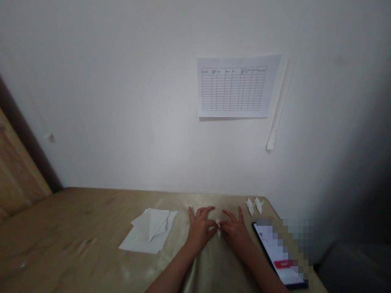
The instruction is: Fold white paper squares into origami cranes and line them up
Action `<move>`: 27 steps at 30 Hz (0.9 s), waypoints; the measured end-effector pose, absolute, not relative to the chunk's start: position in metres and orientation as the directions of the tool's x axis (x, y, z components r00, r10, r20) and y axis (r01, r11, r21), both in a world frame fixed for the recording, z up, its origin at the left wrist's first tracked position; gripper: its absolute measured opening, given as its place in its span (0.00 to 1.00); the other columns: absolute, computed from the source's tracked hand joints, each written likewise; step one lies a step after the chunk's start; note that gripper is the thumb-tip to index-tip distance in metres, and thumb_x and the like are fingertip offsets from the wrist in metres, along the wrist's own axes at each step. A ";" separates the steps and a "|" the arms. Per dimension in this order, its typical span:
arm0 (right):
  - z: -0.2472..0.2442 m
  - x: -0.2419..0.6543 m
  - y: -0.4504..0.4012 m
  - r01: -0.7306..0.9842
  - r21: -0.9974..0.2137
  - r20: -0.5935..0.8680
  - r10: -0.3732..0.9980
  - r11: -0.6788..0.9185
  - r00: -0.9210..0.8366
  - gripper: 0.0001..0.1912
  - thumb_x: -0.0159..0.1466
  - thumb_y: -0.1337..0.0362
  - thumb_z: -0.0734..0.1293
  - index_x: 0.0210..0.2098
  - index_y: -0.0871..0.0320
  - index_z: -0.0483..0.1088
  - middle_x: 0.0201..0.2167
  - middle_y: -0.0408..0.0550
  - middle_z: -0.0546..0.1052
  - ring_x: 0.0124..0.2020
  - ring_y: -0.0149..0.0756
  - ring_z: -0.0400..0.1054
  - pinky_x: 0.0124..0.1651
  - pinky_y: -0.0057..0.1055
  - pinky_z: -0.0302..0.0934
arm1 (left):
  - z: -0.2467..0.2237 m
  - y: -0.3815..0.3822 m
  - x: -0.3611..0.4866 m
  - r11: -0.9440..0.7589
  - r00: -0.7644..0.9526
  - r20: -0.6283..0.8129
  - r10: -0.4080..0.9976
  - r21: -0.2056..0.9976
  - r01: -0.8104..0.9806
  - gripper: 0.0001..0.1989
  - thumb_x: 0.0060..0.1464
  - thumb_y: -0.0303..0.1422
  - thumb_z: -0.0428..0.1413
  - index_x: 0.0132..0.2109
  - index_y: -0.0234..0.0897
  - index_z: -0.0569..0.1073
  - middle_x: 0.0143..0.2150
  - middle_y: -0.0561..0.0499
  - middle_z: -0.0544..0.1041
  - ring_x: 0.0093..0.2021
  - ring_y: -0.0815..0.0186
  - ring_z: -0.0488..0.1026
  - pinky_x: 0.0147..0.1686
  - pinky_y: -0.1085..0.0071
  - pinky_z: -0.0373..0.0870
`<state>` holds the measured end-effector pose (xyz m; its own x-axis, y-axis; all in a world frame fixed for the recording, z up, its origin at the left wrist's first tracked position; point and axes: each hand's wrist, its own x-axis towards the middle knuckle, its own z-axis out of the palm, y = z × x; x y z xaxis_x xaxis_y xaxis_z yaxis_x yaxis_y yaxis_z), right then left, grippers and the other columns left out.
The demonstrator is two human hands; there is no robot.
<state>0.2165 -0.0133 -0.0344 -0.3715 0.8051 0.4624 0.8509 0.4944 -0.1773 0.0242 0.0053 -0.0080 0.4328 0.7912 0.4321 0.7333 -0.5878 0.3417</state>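
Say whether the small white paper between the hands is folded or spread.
Folded: the small white paper shows narrow, pointed ends between the left hand and right hand.

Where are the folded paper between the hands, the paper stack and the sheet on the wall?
Folded paper (218, 232): head view, its lower part.
Paper stack (151, 228): head view, near its middle.
Wall sheet (233, 90): head view, middle of its printed grid.
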 end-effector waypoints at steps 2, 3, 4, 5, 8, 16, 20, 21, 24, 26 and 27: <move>-0.037 0.216 -0.013 0.855 -0.171 0.468 0.804 0.490 -0.367 0.12 0.66 0.69 0.65 0.41 0.46 0.79 0.43 0.41 0.83 0.65 0.45 0.62 0.69 0.63 0.09 | -0.009 0.006 0.023 -0.599 0.444 0.438 0.782 0.329 0.730 0.06 0.52 0.35 0.66 0.37 0.55 0.82 0.65 0.57 0.70 0.63 0.52 0.63 0.63 0.26 0.28; -0.037 0.216 -0.013 0.855 -0.176 0.470 0.805 0.488 -0.362 0.12 0.66 0.69 0.65 0.40 0.46 0.79 0.43 0.40 0.83 0.65 0.45 0.62 0.69 0.62 0.09 | -0.008 0.007 0.023 -0.603 0.448 0.440 0.778 0.321 0.731 0.05 0.52 0.36 0.66 0.37 0.56 0.82 0.65 0.57 0.70 0.63 0.51 0.63 0.63 0.25 0.27; -0.037 0.216 -0.013 0.854 -0.182 0.472 0.805 0.487 -0.359 0.12 0.66 0.69 0.65 0.39 0.47 0.79 0.42 0.40 0.83 0.65 0.45 0.62 0.69 0.62 0.09 | -0.008 0.007 0.023 -0.606 0.453 0.441 0.775 0.312 0.732 0.05 0.52 0.36 0.66 0.37 0.56 0.82 0.65 0.58 0.69 0.63 0.51 0.63 0.63 0.25 0.27; -0.038 0.216 -0.012 0.853 -0.186 0.474 0.805 0.487 -0.356 0.12 0.66 0.69 0.64 0.39 0.47 0.79 0.42 0.40 0.83 0.65 0.45 0.62 0.69 0.61 0.09 | -0.008 0.008 0.023 -0.609 0.458 0.443 0.771 0.304 0.732 0.05 0.52 0.37 0.66 0.37 0.56 0.82 0.65 0.59 0.69 0.63 0.51 0.62 0.62 0.24 0.26; -0.038 0.216 -0.012 0.852 -0.178 0.478 0.800 0.493 -0.363 0.12 0.67 0.69 0.64 0.39 0.47 0.78 0.42 0.40 0.83 0.64 0.44 0.63 0.69 0.61 0.08 | -0.007 0.010 0.022 -0.628 0.482 0.447 0.754 0.275 0.728 0.04 0.52 0.38 0.66 0.37 0.57 0.82 0.65 0.60 0.69 0.63 0.50 0.62 0.62 0.24 0.23; -0.037 0.216 -0.011 0.875 -0.106 0.461 0.803 0.473 -0.379 0.12 0.67 0.69 0.64 0.39 0.47 0.78 0.41 0.39 0.83 0.64 0.42 0.64 0.68 0.61 0.07 | -0.008 0.014 0.022 -0.653 0.523 0.440 0.730 0.224 0.724 0.04 0.53 0.39 0.65 0.37 0.57 0.82 0.66 0.60 0.69 0.64 0.49 0.62 0.62 0.26 0.16; -0.030 0.216 -0.014 0.886 -0.136 0.434 0.831 0.444 -0.349 0.12 0.68 0.66 0.63 0.40 0.45 0.77 0.40 0.38 0.83 0.65 0.42 0.62 0.69 0.62 0.09 | -0.007 0.014 0.023 -0.682 0.554 0.440 0.707 0.215 0.699 0.02 0.55 0.38 0.64 0.36 0.55 0.82 0.65 0.61 0.71 0.64 0.51 0.62 0.63 0.30 0.13; -0.028 0.216 -0.015 0.887 -0.146 0.425 0.837 0.438 -0.343 0.11 0.68 0.66 0.63 0.40 0.45 0.77 0.40 0.39 0.83 0.65 0.42 0.61 0.69 0.62 0.09 | -0.007 0.013 0.023 -0.683 0.552 0.445 0.706 0.218 0.697 0.02 0.55 0.38 0.64 0.35 0.55 0.82 0.65 0.61 0.70 0.64 0.52 0.62 0.63 0.30 0.13; -0.023 0.216 -0.017 0.892 -0.168 0.395 0.858 0.420 -0.330 0.11 0.68 0.66 0.63 0.41 0.45 0.77 0.41 0.40 0.83 0.66 0.44 0.61 0.68 0.63 0.08 | -0.011 0.013 0.021 -0.664 0.518 0.460 0.721 0.245 0.706 0.03 0.54 0.39 0.65 0.37 0.56 0.82 0.66 0.60 0.69 0.64 0.52 0.62 0.64 0.29 0.16; -0.022 0.217 -0.017 0.891 -0.189 0.376 0.868 0.414 -0.324 0.12 0.69 0.66 0.63 0.41 0.45 0.77 0.41 0.40 0.83 0.66 0.44 0.60 0.68 0.64 0.08 | -0.013 0.013 0.020 -0.659 0.509 0.458 0.729 0.265 0.704 0.05 0.54 0.38 0.65 0.38 0.57 0.82 0.66 0.59 0.69 0.63 0.52 0.62 0.64 0.28 0.19; -0.022 0.217 -0.017 0.888 -0.201 0.368 0.872 0.413 -0.323 0.12 0.69 0.65 0.63 0.41 0.44 0.77 0.41 0.40 0.83 0.67 0.43 0.60 0.68 0.64 0.08 | -0.014 0.013 0.019 -0.659 0.510 0.455 0.731 0.272 0.701 0.05 0.53 0.38 0.66 0.39 0.57 0.82 0.66 0.59 0.69 0.63 0.52 0.62 0.64 0.28 0.20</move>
